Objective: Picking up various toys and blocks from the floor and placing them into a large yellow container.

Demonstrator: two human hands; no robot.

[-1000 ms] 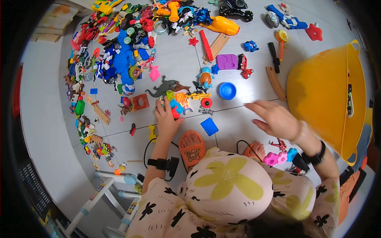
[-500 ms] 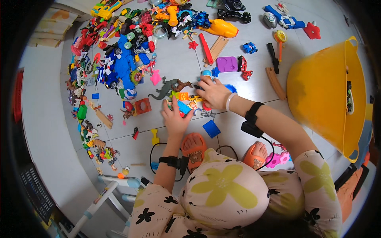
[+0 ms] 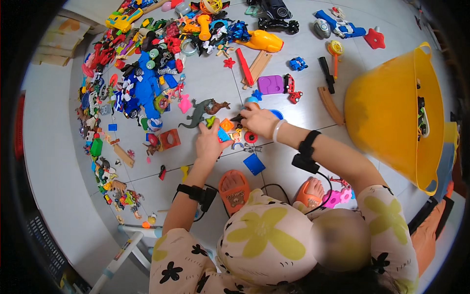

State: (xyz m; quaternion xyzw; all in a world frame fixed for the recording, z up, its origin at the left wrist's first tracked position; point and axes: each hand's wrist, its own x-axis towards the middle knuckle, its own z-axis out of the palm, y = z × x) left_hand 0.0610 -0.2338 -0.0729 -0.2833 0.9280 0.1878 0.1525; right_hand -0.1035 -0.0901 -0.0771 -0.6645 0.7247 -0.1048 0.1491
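My left hand (image 3: 207, 144) is closed around a light-blue toy piece (image 3: 223, 135), with a lime-green piece (image 3: 211, 121) at its fingertips. My right hand (image 3: 260, 120) is curled beside a small dark piece (image 3: 236, 118), its fingertips partly hidden; what it grips is unclear. Between my hands lie an orange block (image 3: 226, 124), a small figure (image 3: 237, 138) and a red ring (image 3: 250, 137). A grey-green toy lizard (image 3: 195, 118) lies behind my left hand. A blue bowl (image 3: 276, 113) is partly hidden behind my right hand.
A large mixed toy pile (image 3: 147, 63) spreads along the back and left. A yellow tub (image 3: 381, 117) stands right. A red block (image 3: 170, 138), blue tile (image 3: 253, 164), purple plate (image 3: 270, 84) and curved wooden track (image 3: 330, 105) lie around. My feet (image 3: 234, 186) and a white frame (image 3: 122, 257) are below.
My right hand came in leftward and up from beside the tub, and its fingers curled. My left fingers closed further round the light-blue piece. The whole view shifted slightly.
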